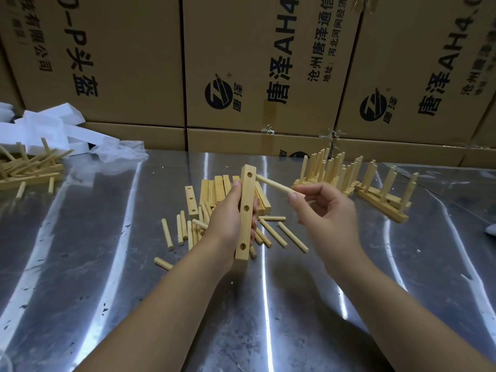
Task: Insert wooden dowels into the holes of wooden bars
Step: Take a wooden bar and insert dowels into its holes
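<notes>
A pale, smooth-sanded wooden bar [244, 226] with cleanly drilled holes and a matt, unvarnished wooden dowel [273, 185] are seen above a sheet-metal table [107, 264], its glossy surface streaked with reflections and flecked with scuffs and dark specks. The loose dowels [293, 237] and assembled racks [332, 170] show the same bare, light wood. Behind stand matt brown cardboard boxes [128, 63], printed in black ink. At far left lie white blocks [48, 127], possibly foam, beside crinkled clear plastic film [118, 151].

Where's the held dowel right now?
Head view, centre: the right hand pinches the dowel, its tip beside the top end of the bar in the left hand.
</notes>
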